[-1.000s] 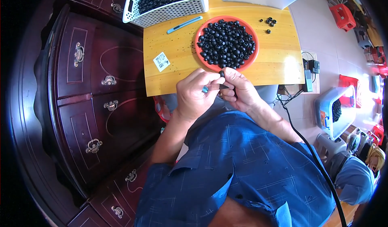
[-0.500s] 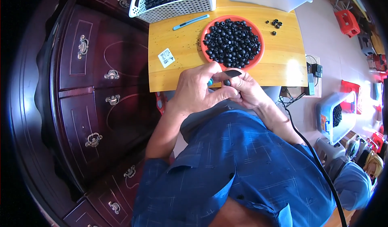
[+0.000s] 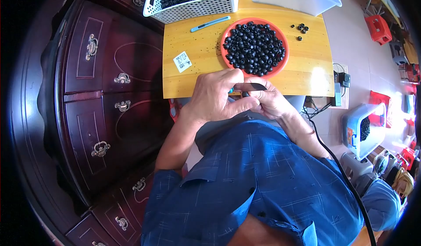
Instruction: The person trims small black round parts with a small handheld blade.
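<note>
Head view: left hand (image 3: 212, 96) grips blade (image 3: 258, 87), right hand (image 3: 272, 102) pinches black bead (image 3: 245, 94), now farther from red plate (image 3: 285, 60)

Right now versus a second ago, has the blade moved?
Yes. In this view the blade has moved right, judged against the table.

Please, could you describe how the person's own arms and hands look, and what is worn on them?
The left hand and the right hand are bare, and so are the forearms. The short sleeves belong to a blue shirt patterned with thin, pale crossing lines.
</note>
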Motion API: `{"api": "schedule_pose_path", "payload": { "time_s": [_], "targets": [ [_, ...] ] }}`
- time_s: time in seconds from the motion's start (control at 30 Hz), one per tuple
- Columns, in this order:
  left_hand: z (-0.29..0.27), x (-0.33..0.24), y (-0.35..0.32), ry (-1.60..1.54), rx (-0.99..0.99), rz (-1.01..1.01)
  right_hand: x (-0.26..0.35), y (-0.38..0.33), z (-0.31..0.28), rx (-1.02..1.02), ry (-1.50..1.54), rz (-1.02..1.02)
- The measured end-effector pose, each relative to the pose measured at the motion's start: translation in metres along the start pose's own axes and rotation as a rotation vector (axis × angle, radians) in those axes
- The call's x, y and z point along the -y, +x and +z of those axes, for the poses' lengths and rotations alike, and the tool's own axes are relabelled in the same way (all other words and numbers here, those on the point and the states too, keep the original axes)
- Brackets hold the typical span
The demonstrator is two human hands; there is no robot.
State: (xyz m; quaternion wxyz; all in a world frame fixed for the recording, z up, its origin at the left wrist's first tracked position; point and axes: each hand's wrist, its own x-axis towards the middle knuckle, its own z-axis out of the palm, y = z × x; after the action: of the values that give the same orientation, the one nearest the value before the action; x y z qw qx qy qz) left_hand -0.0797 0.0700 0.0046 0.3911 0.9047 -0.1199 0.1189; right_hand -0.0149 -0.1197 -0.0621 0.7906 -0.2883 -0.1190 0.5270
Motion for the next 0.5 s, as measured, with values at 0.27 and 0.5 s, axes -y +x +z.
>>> {"api": "schedule_pose_path", "payload": {
  "time_s": [0.27,0.5],
  "targets": [
    [-0.001,-0.003,0.000,0.067,-0.008,0.013,0.001,-0.001,-0.006,0.030,0.034,0.036],
    [0.002,-0.003,0.000,0.083,-0.018,0.024,-0.001,-0.003,0.000,-0.084,0.114,0.022]
  ]
}}
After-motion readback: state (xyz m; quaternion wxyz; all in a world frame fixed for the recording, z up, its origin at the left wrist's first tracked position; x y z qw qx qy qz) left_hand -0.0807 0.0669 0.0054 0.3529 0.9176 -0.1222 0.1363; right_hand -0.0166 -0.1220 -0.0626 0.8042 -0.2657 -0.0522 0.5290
